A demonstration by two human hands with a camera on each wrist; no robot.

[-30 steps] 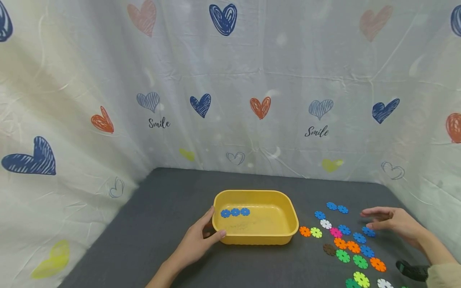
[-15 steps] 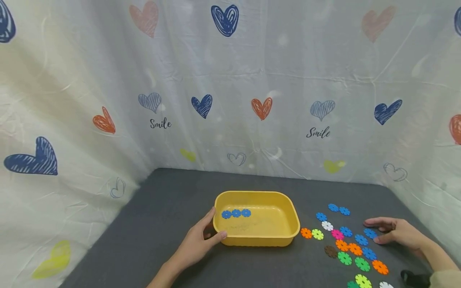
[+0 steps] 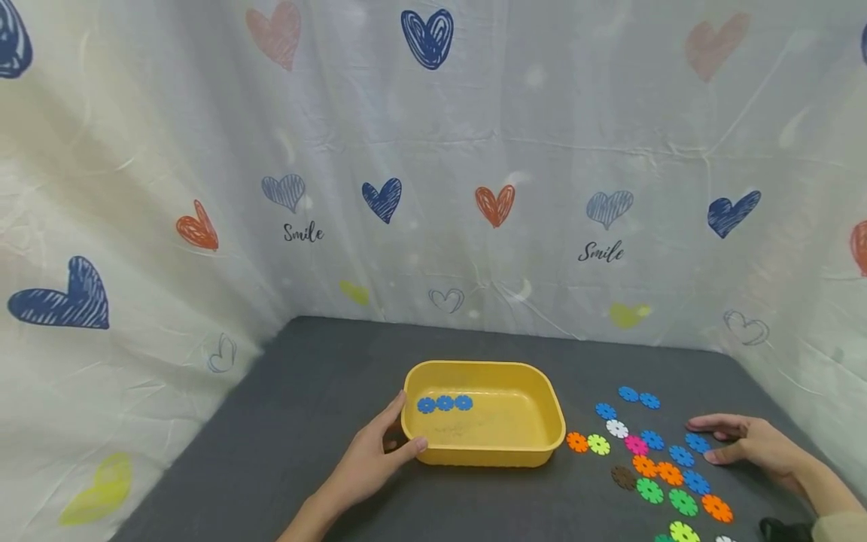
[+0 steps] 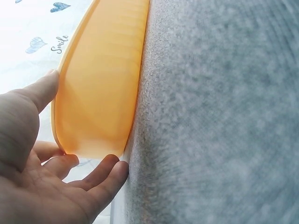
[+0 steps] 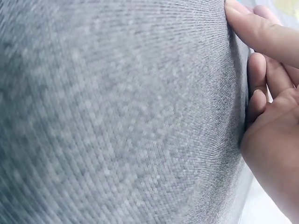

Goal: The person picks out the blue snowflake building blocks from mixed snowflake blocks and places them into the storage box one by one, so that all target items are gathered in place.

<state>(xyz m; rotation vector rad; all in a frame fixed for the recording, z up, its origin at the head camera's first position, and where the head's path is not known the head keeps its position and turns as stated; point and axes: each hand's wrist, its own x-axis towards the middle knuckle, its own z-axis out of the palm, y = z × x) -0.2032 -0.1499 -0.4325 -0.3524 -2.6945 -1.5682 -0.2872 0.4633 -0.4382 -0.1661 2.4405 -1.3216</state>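
On my head feed, the left hand (image 3: 362,459) grips the left end of the yellow basin (image 3: 482,456), thumb over the rim and fingertips against the wall. Right of that grip, a row of three blue discs (image 3: 445,403) lies inside. My right hand (image 3: 755,448) has thumb and forefinger apart, astride a blue disc (image 3: 696,443) — I can't tell whether they pinch it, and the right wrist view doesn't show it. Left of this hand I see a pink disc (image 3: 636,445); nearer me, an orange disc (image 3: 717,507).
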